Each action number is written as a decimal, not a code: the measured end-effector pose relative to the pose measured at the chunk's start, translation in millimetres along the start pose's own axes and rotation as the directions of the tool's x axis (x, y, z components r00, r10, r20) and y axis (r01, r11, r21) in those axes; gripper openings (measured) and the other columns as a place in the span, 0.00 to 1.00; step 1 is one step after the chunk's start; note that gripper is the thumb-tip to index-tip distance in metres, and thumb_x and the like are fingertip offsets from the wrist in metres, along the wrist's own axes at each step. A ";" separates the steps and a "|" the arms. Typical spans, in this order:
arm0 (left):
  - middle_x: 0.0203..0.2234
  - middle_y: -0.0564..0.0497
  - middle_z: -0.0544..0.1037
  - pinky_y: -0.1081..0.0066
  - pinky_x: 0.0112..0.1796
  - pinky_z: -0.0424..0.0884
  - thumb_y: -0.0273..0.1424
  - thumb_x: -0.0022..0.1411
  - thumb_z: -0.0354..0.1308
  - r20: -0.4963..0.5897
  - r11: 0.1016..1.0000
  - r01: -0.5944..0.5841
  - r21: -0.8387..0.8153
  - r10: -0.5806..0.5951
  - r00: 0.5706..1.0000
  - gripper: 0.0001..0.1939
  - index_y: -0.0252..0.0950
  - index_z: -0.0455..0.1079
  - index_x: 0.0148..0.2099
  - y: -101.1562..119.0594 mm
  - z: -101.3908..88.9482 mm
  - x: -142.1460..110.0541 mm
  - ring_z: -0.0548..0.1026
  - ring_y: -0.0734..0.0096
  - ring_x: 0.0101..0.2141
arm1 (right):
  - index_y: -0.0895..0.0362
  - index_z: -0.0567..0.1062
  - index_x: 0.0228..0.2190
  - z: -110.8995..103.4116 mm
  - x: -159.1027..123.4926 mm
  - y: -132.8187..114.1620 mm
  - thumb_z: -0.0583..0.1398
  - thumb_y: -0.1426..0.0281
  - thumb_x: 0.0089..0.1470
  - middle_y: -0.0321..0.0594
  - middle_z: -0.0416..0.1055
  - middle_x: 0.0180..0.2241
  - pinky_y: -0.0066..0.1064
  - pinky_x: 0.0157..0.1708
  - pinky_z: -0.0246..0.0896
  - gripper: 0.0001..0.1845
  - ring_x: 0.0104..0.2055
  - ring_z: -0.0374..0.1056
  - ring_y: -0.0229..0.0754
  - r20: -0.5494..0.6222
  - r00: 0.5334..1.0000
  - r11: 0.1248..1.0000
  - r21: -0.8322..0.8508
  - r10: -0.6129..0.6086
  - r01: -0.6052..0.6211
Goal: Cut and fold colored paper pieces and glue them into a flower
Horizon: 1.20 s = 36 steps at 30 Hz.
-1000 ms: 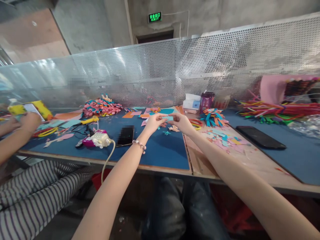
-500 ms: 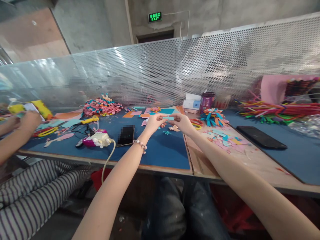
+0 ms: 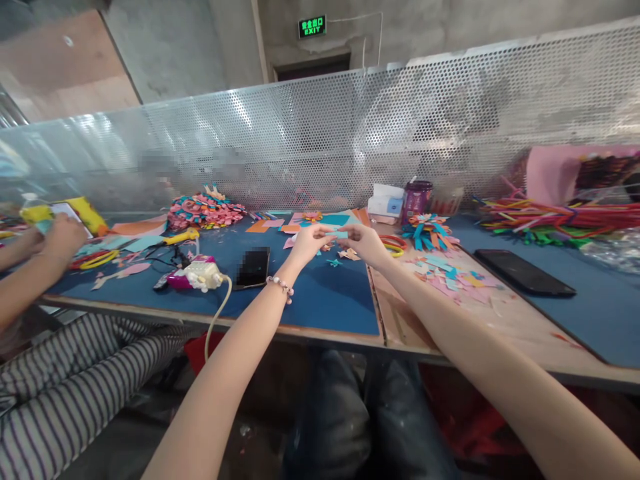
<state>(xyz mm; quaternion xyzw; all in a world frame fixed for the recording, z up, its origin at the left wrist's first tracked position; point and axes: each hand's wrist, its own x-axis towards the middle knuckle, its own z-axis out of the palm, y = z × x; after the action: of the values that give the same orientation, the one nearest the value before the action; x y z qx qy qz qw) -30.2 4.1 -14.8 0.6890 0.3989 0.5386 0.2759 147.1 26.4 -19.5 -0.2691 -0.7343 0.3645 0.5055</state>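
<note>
Between my two hands, above the blue mat (image 3: 320, 303), is a small light-blue piece of foam or paper (image 3: 341, 235). My left hand (image 3: 311, 244), with a beaded bracelet on its wrist, pinches the piece's left end. The fingers of my right hand (image 3: 366, 243) are closed on its right end. Just below them a small teal cut-out (image 3: 335, 263) lies on the mat, with peach cut-outs (image 3: 349, 255) close by. Behind my hands are coloured sheets (image 3: 336, 220) and an orange flower-like piece (image 3: 313, 216).
A phone (image 3: 253, 267) and a power strip (image 3: 197, 275) with a cord lie left. Scraps (image 3: 453, 277), a blue-orange bundle (image 3: 429, 233), a purple cup (image 3: 418, 200) and a black phone (image 3: 524, 272) are right. A co-worker's hands (image 3: 63, 237) work far left. A perforated metal screen (image 3: 300, 147) stands behind.
My hands keep their pinch on the light-blue piece and have hardly moved. The view has shifted slightly. At far left the co-worker's hand has moved a little.
</note>
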 end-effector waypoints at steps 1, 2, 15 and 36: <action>0.27 0.47 0.77 0.72 0.27 0.70 0.35 0.52 0.65 -0.004 1.000 -0.004 0.002 0.004 1.000 0.15 0.31 0.72 0.40 0.6 0.0 -0.3 0.75 0.70 0.27 | 0.59 0.72 0.37 0.5 -0.2 -0.2 0.66 0.65 0.42 0.31 0.67 0.21 0.33 0.29 0.67 0.19 0.25 0.70 0.40 0.000 1.000 1.000 0.006 -0.003 0.003; 0.26 0.48 0.77 0.72 0.27 0.70 0.34 0.52 0.65 -0.007 1.000 -0.010 0.006 0.010 1.000 0.15 0.31 0.72 0.40 1.3 0.0 -0.7 0.75 0.71 0.27 | 0.59 0.72 0.37 1.1 -0.5 -0.6 0.66 0.65 0.43 0.30 0.66 0.20 0.33 0.29 0.67 0.18 0.25 0.70 0.40 -0.001 1.000 1.000 0.016 -0.002 0.002; 0.27 0.49 0.76 0.73 0.28 0.69 0.30 0.52 0.65 0.008 1.000 -0.028 -0.005 0.028 1.000 0.13 0.31 0.71 0.39 2.1 1.3 -1.5 0.74 0.73 0.26 | 0.59 0.73 0.29 0.9 -3.8 -8.2 0.65 0.64 0.48 0.38 0.73 0.23 0.30 0.27 0.67 0.11 0.25 0.71 0.39 -0.048 0.995 0.996 0.021 0.091 -0.091; 0.32 0.46 0.78 0.72 0.29 0.72 0.30 0.55 0.62 0.019 0.998 -0.057 -0.024 0.057 0.998 0.10 0.31 0.72 0.40 5.8 0.1 -1.8 0.75 0.71 0.31 | 0.58 0.74 0.34 -2.4 -2.3 -2.3 0.65 0.62 0.46 0.37 0.73 0.23 0.35 0.27 0.70 0.14 0.26 0.73 0.44 -0.065 0.997 0.999 0.020 0.049 -0.048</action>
<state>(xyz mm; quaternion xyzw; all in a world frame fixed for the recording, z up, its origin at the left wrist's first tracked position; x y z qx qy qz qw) -28.8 -0.5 -11.0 0.7021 0.3700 0.5441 0.2723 150.1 24.0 -18.4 -0.2939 -0.7070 0.3744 0.5230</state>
